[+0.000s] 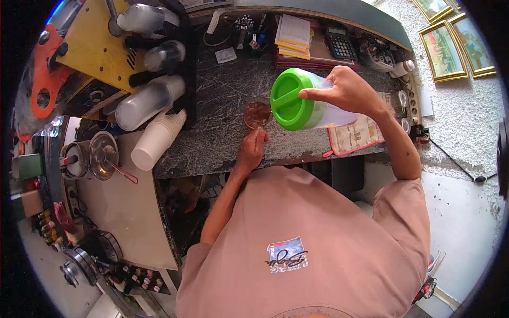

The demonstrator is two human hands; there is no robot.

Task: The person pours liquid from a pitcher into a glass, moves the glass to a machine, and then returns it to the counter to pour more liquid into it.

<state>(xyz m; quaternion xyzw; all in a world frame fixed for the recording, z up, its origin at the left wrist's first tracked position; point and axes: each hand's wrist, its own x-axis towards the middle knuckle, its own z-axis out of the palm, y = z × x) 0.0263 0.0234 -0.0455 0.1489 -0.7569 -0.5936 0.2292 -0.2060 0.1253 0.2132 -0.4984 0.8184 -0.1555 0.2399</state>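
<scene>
My right hand point(350, 90) is wrapped round the handle side of a clear plastic pitcher point(335, 114) with a bright green lid point(290, 99). The pitcher is tipped to the left, its lid end close beside a clear glass cup point(258, 113). Reddish brown shows inside the cup, over the dark worn tabletop. My left hand point(251, 150) is closed at the near side of the cup, gripping it there. A cloth pot holder with a red edge point(352, 137) lies under and beyond the pitcher.
Stacked paper cups point(159, 139) and plastic cups point(151, 100) stand at the left, by a yellow machine point(108, 50). A metal strainer point(104, 151) sits on the lower left surface. Folders with papers point(294, 34) and a calculator point(341, 43) lie along the back.
</scene>
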